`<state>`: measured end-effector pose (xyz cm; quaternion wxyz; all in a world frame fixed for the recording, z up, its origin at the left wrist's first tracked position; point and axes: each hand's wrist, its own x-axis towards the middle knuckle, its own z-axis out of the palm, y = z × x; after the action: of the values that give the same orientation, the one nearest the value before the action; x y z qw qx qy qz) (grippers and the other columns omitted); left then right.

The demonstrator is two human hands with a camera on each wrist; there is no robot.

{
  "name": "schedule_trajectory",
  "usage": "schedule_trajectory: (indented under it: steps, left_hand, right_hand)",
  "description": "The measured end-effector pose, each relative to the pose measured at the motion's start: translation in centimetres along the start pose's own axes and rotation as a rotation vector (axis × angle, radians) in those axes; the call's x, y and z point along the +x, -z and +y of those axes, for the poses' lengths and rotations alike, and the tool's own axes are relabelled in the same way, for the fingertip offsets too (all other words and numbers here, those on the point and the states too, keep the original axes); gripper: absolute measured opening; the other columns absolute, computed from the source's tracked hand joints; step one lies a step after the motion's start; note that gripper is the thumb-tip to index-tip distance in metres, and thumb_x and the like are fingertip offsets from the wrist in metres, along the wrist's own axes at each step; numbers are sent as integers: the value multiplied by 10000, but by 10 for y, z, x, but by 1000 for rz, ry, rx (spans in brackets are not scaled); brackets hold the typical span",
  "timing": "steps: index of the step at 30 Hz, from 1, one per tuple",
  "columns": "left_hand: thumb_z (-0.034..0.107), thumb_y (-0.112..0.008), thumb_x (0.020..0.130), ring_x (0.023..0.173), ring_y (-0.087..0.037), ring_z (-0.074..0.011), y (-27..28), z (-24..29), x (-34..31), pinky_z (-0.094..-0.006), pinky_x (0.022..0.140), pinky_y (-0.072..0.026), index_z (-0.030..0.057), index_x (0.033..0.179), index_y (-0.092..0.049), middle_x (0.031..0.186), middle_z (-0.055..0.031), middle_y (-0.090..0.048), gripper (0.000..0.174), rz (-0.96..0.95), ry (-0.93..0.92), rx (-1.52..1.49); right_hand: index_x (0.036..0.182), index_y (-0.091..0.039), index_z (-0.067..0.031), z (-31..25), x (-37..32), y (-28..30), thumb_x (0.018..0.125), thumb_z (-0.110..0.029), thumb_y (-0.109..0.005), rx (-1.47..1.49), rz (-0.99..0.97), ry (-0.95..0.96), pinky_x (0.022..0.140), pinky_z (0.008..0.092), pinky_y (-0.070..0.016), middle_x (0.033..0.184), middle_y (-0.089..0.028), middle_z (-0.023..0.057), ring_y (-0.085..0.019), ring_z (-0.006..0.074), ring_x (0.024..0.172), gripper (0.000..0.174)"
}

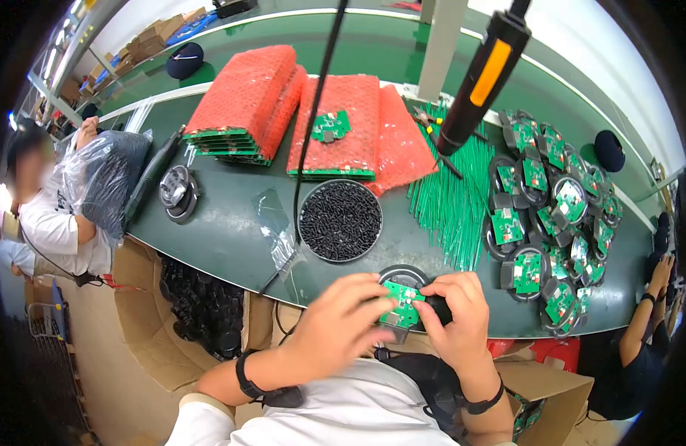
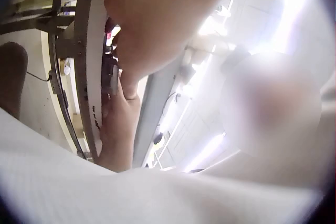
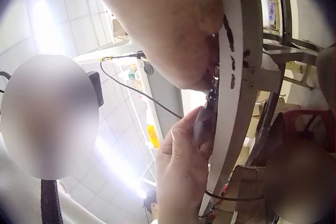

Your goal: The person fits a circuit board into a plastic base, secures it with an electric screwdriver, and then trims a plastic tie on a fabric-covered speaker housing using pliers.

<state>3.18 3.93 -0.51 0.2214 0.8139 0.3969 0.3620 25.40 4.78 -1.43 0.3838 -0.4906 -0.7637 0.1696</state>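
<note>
In the head view, a green circuit board [image 1: 402, 304] lies over a round black housing [image 1: 404, 273] at the table's front edge. My left hand [image 1: 341, 327], slightly blurred, holds the left side of this unit, with fingertips at the board's left edge. Around the housing's right side curls my right hand [image 1: 460, 320], its thumb on the board's right edge. The left wrist view shows the left hand [image 2: 157, 19] close above a dark part [image 2: 109, 76]. In the right wrist view, the dark part [image 3: 203, 125] sits between the left hand's fingers, beside the right hand [image 3: 163, 29].
Behind the unit stands a round dish of black pieces [image 1: 340, 221]. Green strips [image 1: 454, 201], red bubble-wrap stacks [image 1: 242, 97] and a pile of board units [image 1: 527, 272] lie farther back and right. A black-and-orange tool [image 1: 485, 74] hangs overhead. Cardboard boxes [image 1: 146, 312] stand below.
</note>
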Motion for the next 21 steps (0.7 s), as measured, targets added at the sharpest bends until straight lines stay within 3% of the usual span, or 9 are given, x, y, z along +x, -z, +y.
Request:
schedule_trajectory:
  steps: [4,5,7,9,11,12,15,19,21]
  left_hand:
    - [93,-809,756,911,-647,-306,33,-28,29,-404,774,-528,57,958,-690,951,-98,-667,237,153,173,318]
    - [71,-791,768,855,-640,-310,38,-34,41,-407,737,-518,59,938,-687,888,-90,-655,200,191,188,396]
    - [92,-787,775,907,-641,-314,38,-48,52,-418,771,-524,76,950,-694,905,-85,-640,199,196,180,375]
    - [103,-791,770,948,-636,-307,33,-56,58,-427,802,-528,77,946,-696,953,-84,-640,202,89,169,411]
    - [127,-793,771,976,-629,-307,32,-52,60,-427,831,-529,77,934,-686,971,-86,-630,202,62,206,439]
    - [135,-788,776,971,-629,-308,31,-52,60,-427,828,-529,78,921,-680,957,-86,-626,190,45,226,448]
    - [146,-776,788,968,-629,-307,30,-56,58,-425,823,-529,81,898,-670,935,-84,-617,166,46,264,445]
    - [148,-762,793,963,-624,-300,31,-62,53,-426,807,-530,91,869,-665,909,-73,-610,135,114,223,381]
    - [152,-762,789,958,-621,-299,31,-63,52,-426,800,-528,93,865,-660,899,-70,-607,140,103,215,401]
  right_hand:
    - [903,-666,-32,-6,15,13,738,-8,-800,-35,22,10,770,389,-501,925,-659,122,-622,302,868,215]
    - [924,-661,-22,-11,22,16,767,6,-776,41,49,-117,772,368,-509,909,-654,118,-630,273,872,197]
    - [1006,-643,-9,-8,46,24,797,4,-761,68,169,-217,779,351,-513,925,-654,115,-637,240,886,240]
    - [1242,-594,-6,0,81,26,829,-17,-756,71,310,-184,883,356,-522,1096,-657,128,-640,235,1040,443]
    - [1443,-468,-19,2,112,21,865,-44,-748,267,324,-91,1003,369,-493,1317,-597,145,-584,244,1226,643]
    - [1521,-375,-7,6,125,20,891,-45,-730,495,219,-81,1086,387,-446,1442,-517,151,-508,249,1339,724]
    - [1397,-478,45,-7,142,24,912,4,-693,743,147,-165,1034,363,-484,1254,-654,136,-612,219,1219,532]
    - [1315,-530,34,-14,131,27,893,16,-709,693,93,-195,1007,360,-510,1160,-695,114,-651,217,1153,458]
    - [1277,-550,11,-17,123,31,862,23,-739,778,50,-82,993,394,-530,1178,-676,117,-662,236,1119,456]
